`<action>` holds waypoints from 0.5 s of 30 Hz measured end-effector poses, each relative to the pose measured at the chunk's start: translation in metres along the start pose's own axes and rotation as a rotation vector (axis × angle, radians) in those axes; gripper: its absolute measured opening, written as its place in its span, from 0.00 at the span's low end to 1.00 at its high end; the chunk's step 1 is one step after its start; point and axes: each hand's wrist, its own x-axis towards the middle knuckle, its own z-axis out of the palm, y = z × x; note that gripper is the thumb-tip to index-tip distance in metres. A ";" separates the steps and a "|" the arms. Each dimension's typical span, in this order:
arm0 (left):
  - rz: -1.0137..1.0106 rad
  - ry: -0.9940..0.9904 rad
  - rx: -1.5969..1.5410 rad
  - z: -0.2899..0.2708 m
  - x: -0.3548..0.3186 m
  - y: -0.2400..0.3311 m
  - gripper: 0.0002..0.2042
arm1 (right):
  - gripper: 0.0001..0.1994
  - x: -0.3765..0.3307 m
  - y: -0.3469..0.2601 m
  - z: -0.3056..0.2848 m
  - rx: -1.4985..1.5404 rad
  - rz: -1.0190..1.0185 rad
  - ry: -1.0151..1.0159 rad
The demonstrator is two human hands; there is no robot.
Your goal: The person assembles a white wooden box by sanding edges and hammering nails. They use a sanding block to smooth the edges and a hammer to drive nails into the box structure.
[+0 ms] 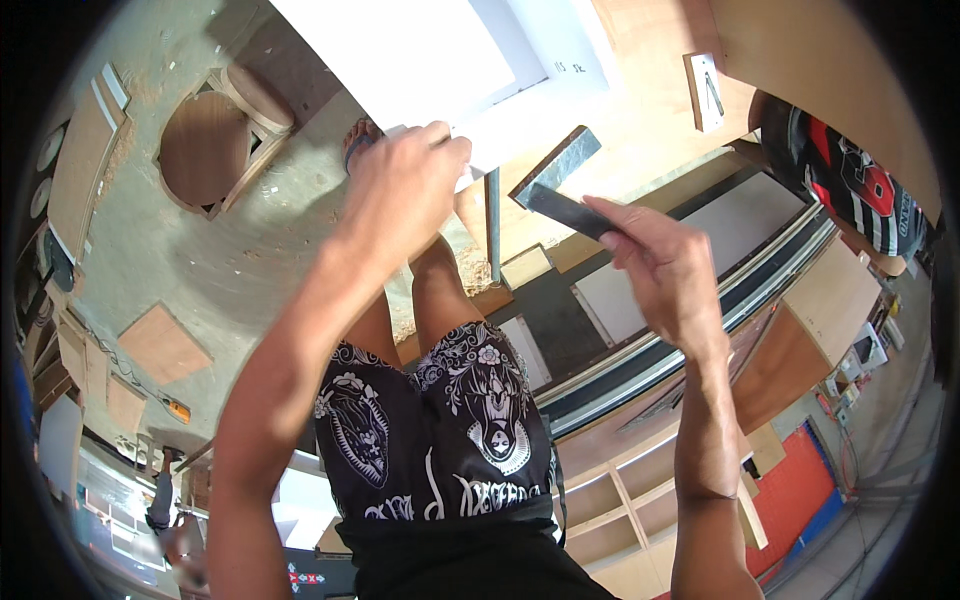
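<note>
My left hand (405, 180) grips the near edge of a large white board (420, 55) that fills the top middle of the view. My right hand (665, 265) holds a metal try square (558, 178): the fingers are closed on its dark stock and the grey blade points up toward the board's edge. The square sits just right of my left hand, close to the board but I cannot tell if it touches. My legs in black patterned shorts (440, 420) are below.
A dusty floor with a round wooden stool (215, 140) and scattered plywood offcuts (160, 345) lies at left. A wooden workbench (640, 110) with a small block stands behind the board. Panels, metal rails (700, 320) and open shelving (620, 500) are at right.
</note>
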 end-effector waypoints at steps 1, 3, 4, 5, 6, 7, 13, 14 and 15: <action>-0.086 0.011 0.015 0.006 -0.013 0.013 0.05 | 0.20 0.005 0.000 -0.004 -0.019 -0.012 0.039; -0.161 0.273 -0.166 0.022 -0.039 0.037 0.02 | 0.20 0.017 -0.015 -0.017 -0.107 -0.048 0.092; -0.203 0.361 -0.270 0.042 -0.046 0.039 0.01 | 0.20 0.026 -0.030 -0.023 -0.177 -0.079 0.043; -0.253 0.451 -0.371 0.061 -0.054 0.043 0.02 | 0.20 0.035 -0.046 -0.029 -0.247 -0.115 -0.014; -0.325 0.453 -0.466 0.072 -0.060 0.053 0.04 | 0.18 0.046 -0.060 -0.032 -0.295 -0.190 -0.052; -0.346 0.521 -0.489 0.084 -0.062 0.059 0.04 | 0.16 0.060 -0.073 -0.031 -0.343 -0.266 -0.090; -0.382 0.519 -0.690 0.081 -0.082 0.070 0.07 | 0.14 0.157 -0.096 -0.005 -0.772 -0.637 -0.422; -0.407 0.519 -0.702 0.078 -0.085 0.066 0.08 | 0.14 0.170 -0.105 0.005 -0.828 -0.647 -0.520; -0.422 0.512 -0.720 0.076 -0.090 0.063 0.08 | 0.12 0.171 -0.121 0.014 -0.873 -0.583 -0.561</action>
